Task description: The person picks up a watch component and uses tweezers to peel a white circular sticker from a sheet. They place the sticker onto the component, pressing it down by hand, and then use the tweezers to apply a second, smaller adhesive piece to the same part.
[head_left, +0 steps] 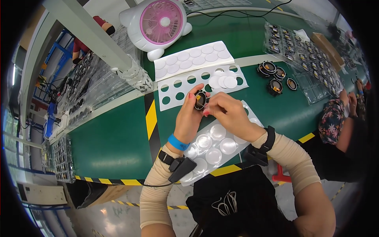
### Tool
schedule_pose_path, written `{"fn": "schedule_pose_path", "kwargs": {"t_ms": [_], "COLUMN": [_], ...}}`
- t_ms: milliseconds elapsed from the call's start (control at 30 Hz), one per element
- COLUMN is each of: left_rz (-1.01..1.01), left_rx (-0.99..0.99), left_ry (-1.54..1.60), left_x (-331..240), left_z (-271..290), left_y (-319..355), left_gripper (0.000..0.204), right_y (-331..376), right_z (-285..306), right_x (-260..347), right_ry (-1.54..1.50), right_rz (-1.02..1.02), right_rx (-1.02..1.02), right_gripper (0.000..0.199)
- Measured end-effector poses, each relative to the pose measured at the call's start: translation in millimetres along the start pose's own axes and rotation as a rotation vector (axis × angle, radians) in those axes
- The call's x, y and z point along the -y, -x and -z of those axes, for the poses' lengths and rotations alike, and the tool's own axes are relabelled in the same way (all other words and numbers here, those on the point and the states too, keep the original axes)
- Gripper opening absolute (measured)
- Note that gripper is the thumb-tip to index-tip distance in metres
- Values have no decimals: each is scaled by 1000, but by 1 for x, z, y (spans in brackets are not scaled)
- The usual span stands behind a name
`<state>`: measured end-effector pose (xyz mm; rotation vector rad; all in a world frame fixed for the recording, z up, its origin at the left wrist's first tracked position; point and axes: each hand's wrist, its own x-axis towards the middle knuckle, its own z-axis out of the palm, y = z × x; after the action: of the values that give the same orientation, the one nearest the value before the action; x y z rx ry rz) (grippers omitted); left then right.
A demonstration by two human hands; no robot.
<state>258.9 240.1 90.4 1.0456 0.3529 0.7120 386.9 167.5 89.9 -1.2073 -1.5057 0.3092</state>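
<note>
One part [200, 100] is pinched in the left grip [189, 117] over the surface [106, 136], the right grip [232, 115] pressed together at the part's edge, work seemingly midway: discs [230, 82] already loose, more parts [275, 87] apparently left.

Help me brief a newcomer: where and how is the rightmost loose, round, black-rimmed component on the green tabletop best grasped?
Probably pinch the component by opposite edges of its rim, coming from the near side: it appears to lie flat, with green tabletop there, neighbouring components left and the clear tray right.
</note>
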Motion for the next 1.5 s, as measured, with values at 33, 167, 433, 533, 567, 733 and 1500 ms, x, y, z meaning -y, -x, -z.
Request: {"fn": "schedule_pose_path", "kwargs": {"t_ms": [33, 167, 433, 533, 567, 733, 1500], "left_rz": [28, 103, 213, 265, 271, 279, 203], "left_rx": [-11, -12, -11, 26, -3, -68, -44], "left_ry": [61, 184, 107, 106, 98, 124, 239], "left_x": [0, 4, 0, -3, -4, -2, 1], "left_z": [0, 5, -5, -6, -5, -1, 20], "left_y": [0, -3, 2, 4, 5, 5, -1], "left_gripper": [45, 44, 45, 44, 44, 43, 25], "right_y": [0, -4, -16, -15, -15, -14, -9], "right_z": [1, 6, 18, 16, 15, 14, 14], "right_x": [-1, -10, -9, -11, -9, -6, -3], "right_ry": [0, 132, 360, 247, 250, 417, 478], "right_rz": [0, 201, 450, 307, 311, 572, 625], "right_rx": [5, -6, -144, -227, -216, -87, 99], "right_gripper": [12, 14, 19, 19, 19, 20, 28]}}
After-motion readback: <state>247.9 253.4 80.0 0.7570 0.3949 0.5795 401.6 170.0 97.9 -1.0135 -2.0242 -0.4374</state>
